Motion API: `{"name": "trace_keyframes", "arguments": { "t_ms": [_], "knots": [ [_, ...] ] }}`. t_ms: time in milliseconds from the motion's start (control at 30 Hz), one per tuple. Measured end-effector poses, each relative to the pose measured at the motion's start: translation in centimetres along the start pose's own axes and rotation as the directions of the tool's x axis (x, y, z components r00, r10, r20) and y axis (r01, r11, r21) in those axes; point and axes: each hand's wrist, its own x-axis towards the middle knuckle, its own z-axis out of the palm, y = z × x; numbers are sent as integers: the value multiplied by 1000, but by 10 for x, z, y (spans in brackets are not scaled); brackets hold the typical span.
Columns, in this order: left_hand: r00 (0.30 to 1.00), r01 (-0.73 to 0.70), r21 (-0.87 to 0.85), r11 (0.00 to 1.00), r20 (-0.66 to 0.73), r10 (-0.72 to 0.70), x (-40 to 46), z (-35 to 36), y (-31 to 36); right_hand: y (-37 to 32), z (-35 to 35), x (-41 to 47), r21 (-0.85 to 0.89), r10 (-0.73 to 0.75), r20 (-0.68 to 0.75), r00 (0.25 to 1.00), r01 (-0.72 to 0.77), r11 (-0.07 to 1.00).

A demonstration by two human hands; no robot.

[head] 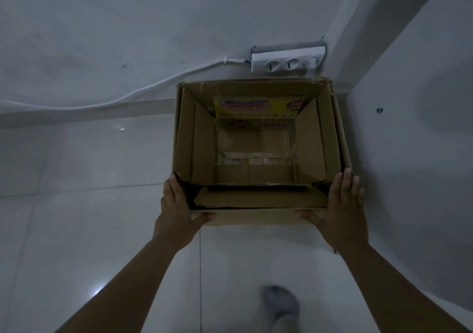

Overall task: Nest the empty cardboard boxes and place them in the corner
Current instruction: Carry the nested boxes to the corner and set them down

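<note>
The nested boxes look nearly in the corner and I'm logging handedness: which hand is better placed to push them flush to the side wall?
Probably the left hand: it presses the outer box on the side away from that wall. The right hand sits between box and wall.

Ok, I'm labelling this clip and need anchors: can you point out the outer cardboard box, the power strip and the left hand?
outer cardboard box (256,218): head view, on its near outside wall.
power strip (288,60): head view, on its white face near the middle socket.
left hand (176,204): head view, on the back of the hand.
</note>
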Motion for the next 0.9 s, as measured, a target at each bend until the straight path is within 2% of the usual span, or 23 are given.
{"name": "trace_keyframes", "arguments": {
  "t_ms": [200, 333, 500, 667, 833, 900],
  "knots": [
    [997, 54, -16, 998, -46, -54, 44, 5, 45, 17, -25, 70, 21, -34, -24, 999, 35, 999],
    [990, 125, 38, 991, -74, -122, 55, 11, 56, 20, -28, 92, -10, -62, -36, 997, 62, 998],
    [996, 89, 41, 995, 3, -89, 55, -2, 47, 30, -26, 84, -15, -115, -9, 993, 115, 993],
    [992, 96, -5, 995, 80, -95, 65, -13, 48, 29, -30, 79, 1, -53, -2, 999, 53, 999],
    [992, 103, 8, 995, 79, -103, 52, -1, 55, 31, -37, 80, -51, -78, 5, 997, 78, 996],
    [987, 105, -37, 994, 130, -99, 52, -2, 50, 22, -38, 76, -103, -44, -15, 999, 42, 994]
  ]
}}
